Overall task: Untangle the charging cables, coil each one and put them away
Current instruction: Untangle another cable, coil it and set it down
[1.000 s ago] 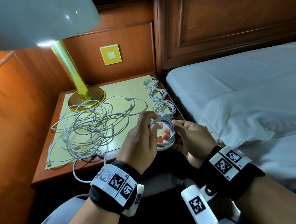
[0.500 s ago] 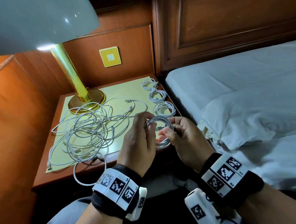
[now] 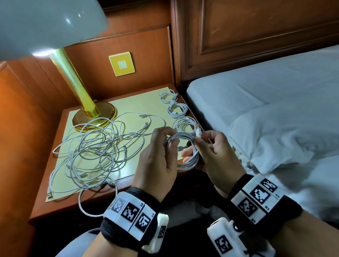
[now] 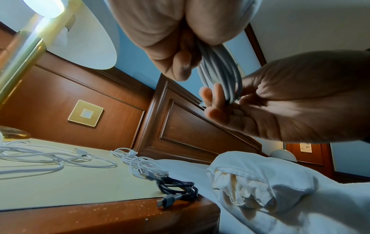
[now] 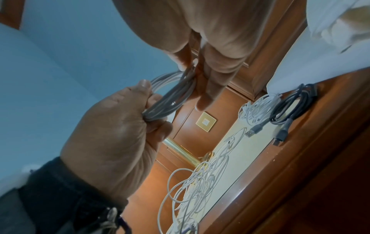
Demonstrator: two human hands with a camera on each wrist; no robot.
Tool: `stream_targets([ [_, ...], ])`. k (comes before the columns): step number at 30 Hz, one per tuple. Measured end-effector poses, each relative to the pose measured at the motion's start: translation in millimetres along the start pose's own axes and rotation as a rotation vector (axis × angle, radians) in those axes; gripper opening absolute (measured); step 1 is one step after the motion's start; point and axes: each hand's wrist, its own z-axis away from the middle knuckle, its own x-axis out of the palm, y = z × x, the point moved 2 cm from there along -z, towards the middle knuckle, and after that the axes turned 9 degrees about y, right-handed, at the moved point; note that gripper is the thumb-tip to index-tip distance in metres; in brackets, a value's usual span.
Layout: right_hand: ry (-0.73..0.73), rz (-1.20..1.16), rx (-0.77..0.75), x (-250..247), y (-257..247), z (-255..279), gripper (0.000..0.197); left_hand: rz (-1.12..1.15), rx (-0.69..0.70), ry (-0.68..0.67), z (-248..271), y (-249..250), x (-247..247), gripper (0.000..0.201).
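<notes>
I hold a coiled white cable point(image 3: 186, 160) upright between both hands, just in front of the nightstand point(image 3: 54, 207). My left hand point(image 3: 162, 149) grips the coil's left side point(image 5: 170, 96). On the coil's right side, my right hand point(image 3: 204, 143) pinches the cable's plug end point(image 3: 198, 133), with its lower fingers under the loops point(image 4: 220, 71). A loose tangle of white cables point(image 3: 98, 151) is spread over the yellow mat point(image 3: 141, 102). Three white coils point(image 3: 178, 110) lie in a row along the mat's right edge. A dark coiled cable point(image 4: 176, 188) lies at the front right corner.
A brass lamp point(image 3: 88, 107) with a white shade stands at the back left of the nightstand. The bed with a white pillow point(image 3: 288, 129) is right beside the nightstand. One loop of the tangle point(image 3: 83, 207) hangs over the front edge. Wooden panels close off the back and left.
Both hands have turned the coil in place. My right hand has shifted from the coil's side to pinching the plug end at its top right. The tangle has not moved.
</notes>
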Motion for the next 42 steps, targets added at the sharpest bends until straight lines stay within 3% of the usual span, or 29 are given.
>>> stream_targets([
  [10, -0.059, -0.060, 0.036, 2, -4, 2, 0.018, 0.012, 0.022, 0.039, 1, -3, -7, 0.021],
  [15, -0.137, -0.113, 0.008, 3, -9, 8, 0.049, 0.018, -0.035, 0.094, 0, -4, -9, 0.030],
  [21, -0.183, -0.139, 0.005, 8, -5, 11, 0.033, 0.083, -0.131, 0.115, 1, -9, -5, 0.029],
  [25, -0.203, -0.430, 0.203, 14, -8, 16, 0.026, 0.106, -0.186, 0.081, 1, -9, -2, 0.028],
  [30, -0.305, -0.454, 0.242, 9, -16, 12, 0.035, 0.109, -0.263, 0.078, 2, -16, -2, 0.031],
  [38, -0.156, -0.349, 0.176, 4, -16, 7, 0.036, 0.211, -0.426, 0.074, 1, -16, 2, 0.016],
  [42, -0.071, -0.205, 0.058, -1, -21, 4, 0.039, 0.515, -0.636, 0.077, 2, -8, 6, 0.034],
])
